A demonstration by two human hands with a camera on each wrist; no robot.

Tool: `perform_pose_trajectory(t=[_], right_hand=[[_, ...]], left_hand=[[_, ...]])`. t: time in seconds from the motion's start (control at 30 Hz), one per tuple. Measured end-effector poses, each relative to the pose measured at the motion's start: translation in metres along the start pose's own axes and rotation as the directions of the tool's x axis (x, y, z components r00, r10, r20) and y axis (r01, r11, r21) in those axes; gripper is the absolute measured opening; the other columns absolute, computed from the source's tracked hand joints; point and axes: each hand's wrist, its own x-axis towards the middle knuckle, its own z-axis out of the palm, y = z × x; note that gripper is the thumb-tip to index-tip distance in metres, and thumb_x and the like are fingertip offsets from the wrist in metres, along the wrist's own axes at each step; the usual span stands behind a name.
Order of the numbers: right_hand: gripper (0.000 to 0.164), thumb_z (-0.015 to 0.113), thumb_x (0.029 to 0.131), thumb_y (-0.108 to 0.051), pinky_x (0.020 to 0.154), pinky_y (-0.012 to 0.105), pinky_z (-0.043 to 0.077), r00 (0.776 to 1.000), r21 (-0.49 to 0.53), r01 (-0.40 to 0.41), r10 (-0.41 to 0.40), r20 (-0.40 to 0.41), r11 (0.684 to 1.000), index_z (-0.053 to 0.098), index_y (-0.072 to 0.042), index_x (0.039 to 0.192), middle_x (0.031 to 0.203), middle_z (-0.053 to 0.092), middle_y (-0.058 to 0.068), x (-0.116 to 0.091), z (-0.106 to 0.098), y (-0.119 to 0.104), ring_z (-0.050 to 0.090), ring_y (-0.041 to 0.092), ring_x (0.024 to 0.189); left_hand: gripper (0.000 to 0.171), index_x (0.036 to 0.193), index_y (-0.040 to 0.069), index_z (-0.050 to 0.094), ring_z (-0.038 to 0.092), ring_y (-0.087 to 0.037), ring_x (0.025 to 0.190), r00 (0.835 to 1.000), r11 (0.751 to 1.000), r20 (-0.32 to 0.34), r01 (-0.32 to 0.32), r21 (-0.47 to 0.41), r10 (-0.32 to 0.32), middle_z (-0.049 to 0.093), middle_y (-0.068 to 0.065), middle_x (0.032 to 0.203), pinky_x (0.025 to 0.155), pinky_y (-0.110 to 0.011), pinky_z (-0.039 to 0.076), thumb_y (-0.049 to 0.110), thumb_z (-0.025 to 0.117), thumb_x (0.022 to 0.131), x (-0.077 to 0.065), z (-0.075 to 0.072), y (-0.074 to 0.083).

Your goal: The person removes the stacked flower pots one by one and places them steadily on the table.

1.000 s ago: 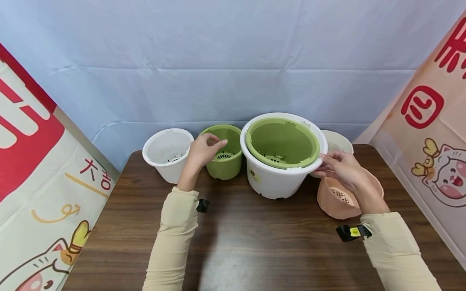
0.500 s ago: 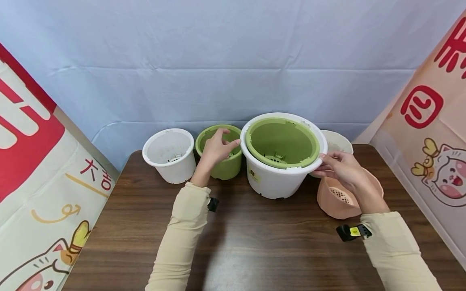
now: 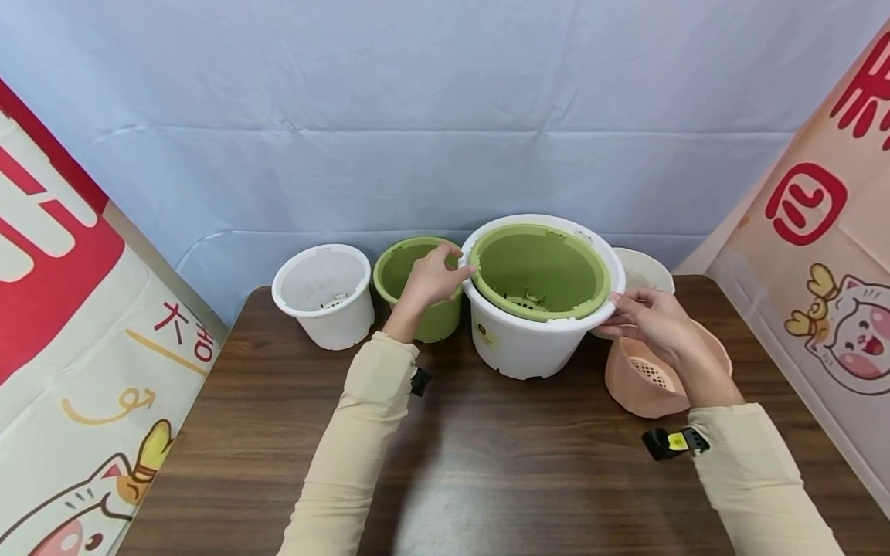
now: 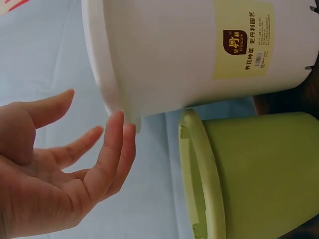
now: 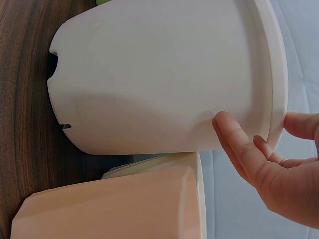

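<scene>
A large white flowerpot (image 3: 524, 351) stands upright at the centre of the head view, a green flowerpot (image 3: 549, 266) nested inside it. My right hand (image 3: 647, 316) pinches the white pot's right rim. In the right wrist view its thumb lies over the rim, with fingers (image 5: 239, 142) against the wall beneath. My left hand (image 3: 434, 278) is at the same pot's left rim. The left wrist view has its fingers (image 4: 107, 154) right at the rim's edge, the thumb held apart. Below that hand is a smaller green flowerpot (image 3: 438, 320).
A small white flowerpot (image 3: 337, 328) stands at the left of the row. To the right, a peach flowerpot (image 3: 629, 382) sits in front of a cream flowerpot (image 3: 647, 266). All stand on a dark wooden table (image 3: 507, 463), with a pale cloth (image 3: 431, 116) hanging behind.
My left hand has moved right, from over the smaller green flowerpot to the large white flowerpot's left rim. My right hand stays on the right rim, and the flowerpots keep their places.
</scene>
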Motion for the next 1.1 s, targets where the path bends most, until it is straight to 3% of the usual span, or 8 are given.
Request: perform_pose_trajectory(t=[0.17, 0.47, 0.67, 0.83, 1.03, 1.1], right_hand=[[0.02, 0.04, 0.099, -0.008, 0.074, 0.029, 0.054, 1.0, -0.004, 0.003, -0.003, 0.004, 1.0, 0.037, 0.011, 0.1, 0.078, 0.063, 0.009, 0.0, 0.0, 0.0, 0.066, 0.015, 0.074], [0.018, 0.04, 0.098, -0.007, 0.073, 0.028, 0.054, 1.0, 0.023, 0.018, -0.018, 0.009, 1.0, 0.037, 0.011, 0.099, 0.077, 0.064, 0.009, 0.0, 0.0, 0.0, 0.066, 0.015, 0.073], [0.017, 0.041, 0.098, -0.007, 0.073, 0.029, 0.054, 1.0, 0.033, 0.023, -0.023, 0.01, 0.999, 0.038, 0.01, 0.098, 0.076, 0.064, 0.009, 0.0, 0.0, 0.001, 0.066, 0.016, 0.073], [0.019, 0.041, 0.098, -0.007, 0.073, 0.029, 0.054, 1.0, 0.038, 0.022, -0.022, 0.004, 0.999, 0.037, 0.011, 0.099, 0.076, 0.064, 0.01, 0.0, 0.0, 0.001, 0.066, 0.016, 0.073], [0.019, 0.04, 0.098, -0.007, 0.073, 0.029, 0.054, 1.0, 0.026, 0.014, -0.014, -0.001, 1.0, 0.036, 0.011, 0.1, 0.076, 0.064, 0.009, 0.0, 0.0, 0.0, 0.066, 0.015, 0.073], [0.019, 0.04, 0.099, -0.007, 0.074, 0.029, 0.054, 1.0, 0.015, 0.01, -0.01, -0.002, 1.0, 0.036, 0.011, 0.1, 0.077, 0.063, 0.009, 0.0, 0.0, 0.0, 0.066, 0.015, 0.074]], left_hand=[[0.047, 0.129, 0.011, 0.046, 0.066, -0.027, 0.078, 0.999, 0.998, 0.038, 0.026, 0.052, -0.028, 0.055, -0.01, 0.103, 0.068, -0.03, 0.048, 0.037, 0.057, 0.092, 0.006, 0.002, 0.001], [0.052, 0.131, 0.008, 0.047, 0.066, -0.024, 0.081, 0.997, 0.995, 0.055, 0.044, 0.092, -0.049, 0.048, -0.016, 0.132, 0.068, -0.027, 0.052, 0.037, 0.06, 0.091, 0.012, 0.007, 0.005], [0.052, 0.126, 0.005, 0.053, 0.061, -0.022, 0.087, 1.0, 0.972, -0.005, 0.024, 0.235, -0.023, 0.057, -0.013, 0.121, 0.072, -0.029, 0.049, 0.04, 0.061, 0.089, 0.015, 0.011, 0.011], [0.049, 0.119, 0.004, 0.056, 0.057, -0.026, 0.099, 0.999, 0.954, -0.034, 0.026, 0.298, -0.016, 0.059, -0.011, 0.116, 0.08, -0.034, 0.048, 0.041, 0.062, 0.088, 0.015, 0.013, 0.016], [0.039, 0.098, 0.005, 0.061, 0.057, -0.022, 0.081, 0.997, 0.935, -0.067, 0.062, 0.35, -0.041, 0.061, -0.008, 0.092, 0.066, -0.033, 0.047, 0.042, 0.064, 0.086, 0.016, 0.017, 0.021], [0.041, 0.1, 0.005, 0.06, 0.058, -0.022, 0.08, 0.995, 0.928, -0.081, 0.082, 0.365, -0.056, 0.061, -0.007, 0.091, 0.064, -0.033, 0.047, 0.043, 0.065, 0.085, 0.017, 0.019, 0.023]])
